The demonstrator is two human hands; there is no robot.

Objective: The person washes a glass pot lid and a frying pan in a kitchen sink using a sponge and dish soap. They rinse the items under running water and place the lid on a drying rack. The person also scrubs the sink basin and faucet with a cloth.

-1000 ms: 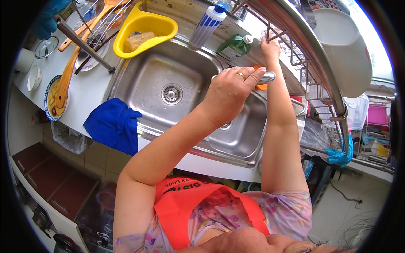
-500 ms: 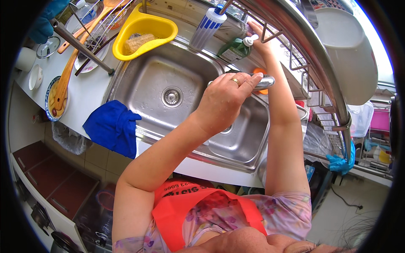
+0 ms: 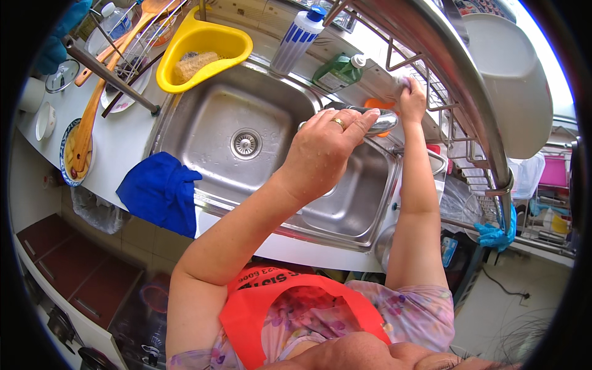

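Note:
My left hand (image 3: 320,151) is closed over the chrome faucet (image 3: 382,122) above the divider of the steel double sink (image 3: 206,132). My right hand (image 3: 412,102) reaches to the wall behind the sink, below the metal rack. Its fingers are bent round a small pale, purplish thing (image 3: 402,85) that I cannot make out. Left of this hand stands a green bottle (image 3: 340,73) with a white top. An orange thing (image 3: 377,111), partly hidden by the faucet, sits between the two hands.
A yellow corner basket (image 3: 206,44) holds a tan sponge (image 3: 194,66). Beside it is a tall white-and-blue bottle (image 3: 297,42). A blue cloth (image 3: 161,192) drapes over the counter's front edge. The steel rack (image 3: 475,102) overhangs the right side, and a bowl with a wooden spatula (image 3: 83,139) stands left.
My right hand has moved right along the wall, from behind the green bottle to its right, and toward me. The left hand stays on the faucet. The view has shifted slightly.

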